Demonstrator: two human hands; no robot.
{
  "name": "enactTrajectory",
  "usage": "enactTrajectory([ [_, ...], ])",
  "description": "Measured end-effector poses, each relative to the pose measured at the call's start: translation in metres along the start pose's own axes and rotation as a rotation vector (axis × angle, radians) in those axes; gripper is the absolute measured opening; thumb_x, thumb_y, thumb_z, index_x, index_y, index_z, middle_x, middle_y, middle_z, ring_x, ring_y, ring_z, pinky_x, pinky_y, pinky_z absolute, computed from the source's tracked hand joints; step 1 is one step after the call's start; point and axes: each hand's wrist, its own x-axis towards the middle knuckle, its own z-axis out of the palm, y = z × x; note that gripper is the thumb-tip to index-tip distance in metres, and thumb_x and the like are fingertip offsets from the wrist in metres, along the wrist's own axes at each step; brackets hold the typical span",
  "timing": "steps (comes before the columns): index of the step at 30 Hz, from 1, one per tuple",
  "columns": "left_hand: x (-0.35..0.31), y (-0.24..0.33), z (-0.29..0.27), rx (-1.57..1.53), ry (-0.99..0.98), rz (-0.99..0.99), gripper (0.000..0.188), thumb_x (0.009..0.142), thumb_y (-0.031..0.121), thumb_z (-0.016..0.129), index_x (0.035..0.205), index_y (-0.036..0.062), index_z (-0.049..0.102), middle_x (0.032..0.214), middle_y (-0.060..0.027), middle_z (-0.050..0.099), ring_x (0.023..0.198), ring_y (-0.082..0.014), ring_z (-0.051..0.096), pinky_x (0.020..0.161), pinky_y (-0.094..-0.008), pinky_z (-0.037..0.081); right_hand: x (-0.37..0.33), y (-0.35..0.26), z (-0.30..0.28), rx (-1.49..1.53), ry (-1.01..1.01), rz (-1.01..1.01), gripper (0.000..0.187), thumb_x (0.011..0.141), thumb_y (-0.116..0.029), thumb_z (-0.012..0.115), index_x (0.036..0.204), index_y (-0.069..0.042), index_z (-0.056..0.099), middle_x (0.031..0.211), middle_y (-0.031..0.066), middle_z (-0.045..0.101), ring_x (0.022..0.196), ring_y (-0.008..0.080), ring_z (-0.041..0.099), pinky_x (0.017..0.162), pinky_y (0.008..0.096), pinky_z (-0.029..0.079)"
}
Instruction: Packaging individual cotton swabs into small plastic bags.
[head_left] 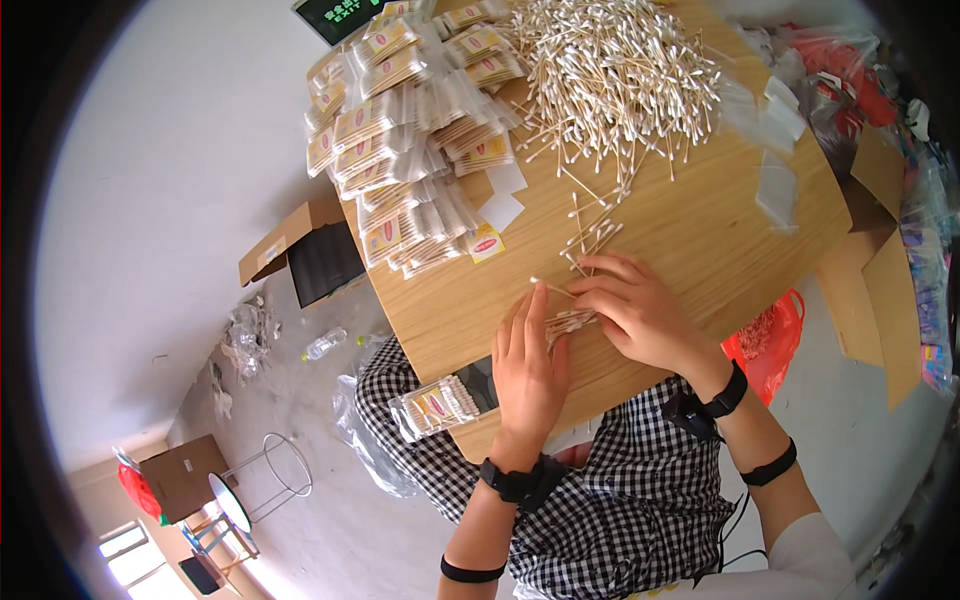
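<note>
Cupping cotton swabs [572, 322] at the near edge of your counter [690, 230]: left hand [552, 312], thumb apart; right hand [592, 292], grip unclear; uneven pressure could scatter them.

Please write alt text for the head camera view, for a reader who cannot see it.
A person's left hand and right hand flank a small bunch of cotton swabs on a wood-grain table. Beyond them lies a large heap of loose cotton swabs, with many clear packets of swabs piled to its left.
</note>
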Motion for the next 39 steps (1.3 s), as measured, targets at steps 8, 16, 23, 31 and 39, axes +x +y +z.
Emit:
enactTrajectory([
  [8,0.000,-0.012,-0.009,0.105,-0.034,0.154,0.059,0.073,-0.001,0.070,0.129,0.0036,0.052,0.113,-0.0115,0.063,0.107,-0.0293,0.057,0.096,-0.0436,0.042,-0.001,-0.005,0.007,0.065,0.090,0.038,0.028,0.075,-0.001,0.067,0.103,-0.006,0.063,0.107,0.0047,0.062,0.115,0.0243,0.053,0.098,0.0411,0.041],
  [16,-0.008,-0.016,-0.006,0.057,0.095,0.133,0.026,0.073,-0.002,0.071,0.098,0.0020,0.070,0.098,-0.0087,0.069,0.089,-0.0257,0.063,0.080,-0.0370,0.052,-0.004,0.008,-0.002,-0.019,0.098,-0.040,0.023,0.072,-0.008,0.073,0.094,-0.006,0.067,0.098,0.0017,0.062,0.103,0.0220,0.056,0.088,0.0363,0.044],
  [23,-0.009,-0.018,-0.008,0.069,0.106,0.122,0.024,0.072,-0.006,0.070,0.096,0.0012,0.071,0.095,-0.0088,0.070,0.087,-0.0246,0.064,0.073,-0.0343,0.054,-0.012,0.028,-0.010,-0.086,0.220,-0.043,0.014,0.070,-0.003,0.072,0.084,-0.006,0.069,0.085,0.0015,0.062,0.087,0.0212,0.058,0.079,0.0353,0.046],
  [31,-0.023,-0.025,-0.018,0.047,0.063,0.128,0.027,0.072,-0.008,0.069,0.097,0.0015,0.072,0.098,-0.0088,0.070,0.087,-0.0246,0.064,0.076,-0.0344,0.054,-0.014,0.047,-0.026,-0.167,0.298,0.068,0.015,0.069,0.000,0.072,0.084,-0.005,0.069,0.083,0.0027,0.061,0.083,0.0219,0.057,0.075,0.0351,0.046],
  [39,-0.015,-0.004,-0.004,0.125,0.049,0.126,0.052,0.070,0.003,0.074,0.120,0.0012,0.060,0.121,-0.0127,0.060,0.111,-0.0298,0.055,0.093,-0.0415,0.045,0.008,-0.012,0.006,0.044,0.026,-0.001,0.023,0.075,0.000,0.065,0.097,-0.004,0.066,0.099,0.0049,0.062,0.099,0.0246,0.056,0.089,0.0382,0.045],
])
